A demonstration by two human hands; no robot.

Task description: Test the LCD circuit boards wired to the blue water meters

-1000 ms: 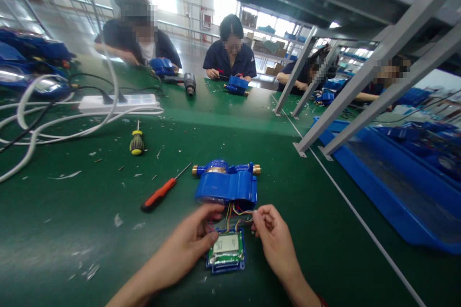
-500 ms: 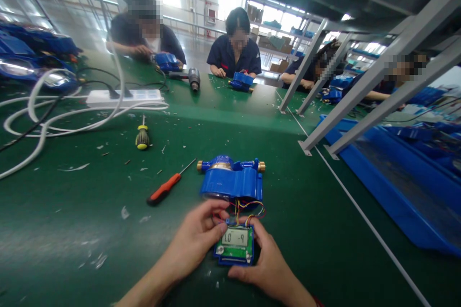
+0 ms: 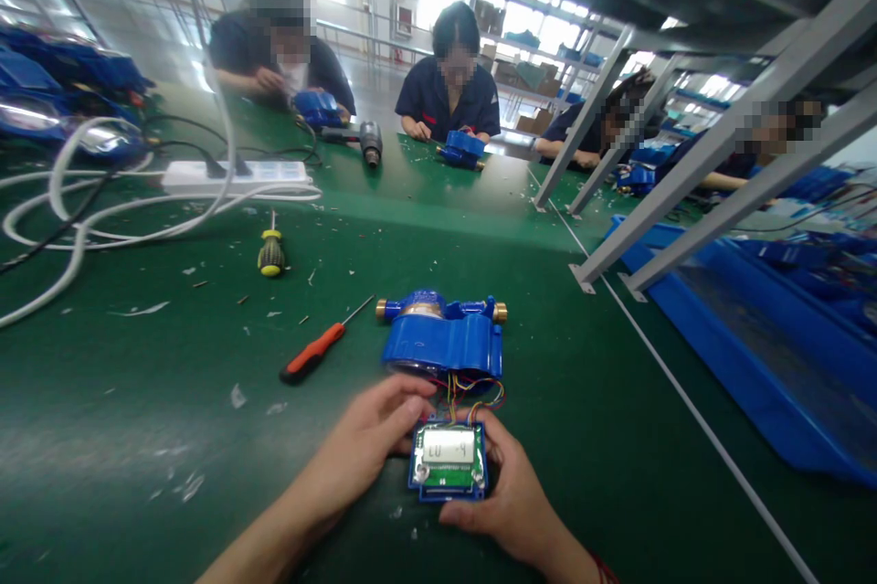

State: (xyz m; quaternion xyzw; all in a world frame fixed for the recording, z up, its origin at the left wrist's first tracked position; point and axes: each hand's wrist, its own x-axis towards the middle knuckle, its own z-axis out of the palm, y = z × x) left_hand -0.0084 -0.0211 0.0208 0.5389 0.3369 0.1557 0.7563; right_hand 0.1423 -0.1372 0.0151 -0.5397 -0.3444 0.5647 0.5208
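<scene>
A blue water meter (image 3: 442, 337) with brass ends lies on the green table (image 3: 137, 438). Coloured wires (image 3: 472, 390) run from it to a small green circuit board with an LCD display (image 3: 448, 459) in a blue frame. My left hand (image 3: 366, 442) grips the board's left side with thumb and fingers. My right hand (image 3: 511, 497) wraps round its right and lower edge. Both hands hold the board just above the table, close in front of the meter.
An orange-handled screwdriver (image 3: 311, 355) lies left of the meter; a yellow-black one (image 3: 271, 253) lies farther back. White cables and a power strip (image 3: 237, 173) sit at back left. Grey frame legs (image 3: 658, 191) and a blue tray (image 3: 746, 355) stand right. Several people work across the table.
My right hand dropped from the wires to grip the board's right side. The board now sits squarely between both hands. The view shifted slightly.
</scene>
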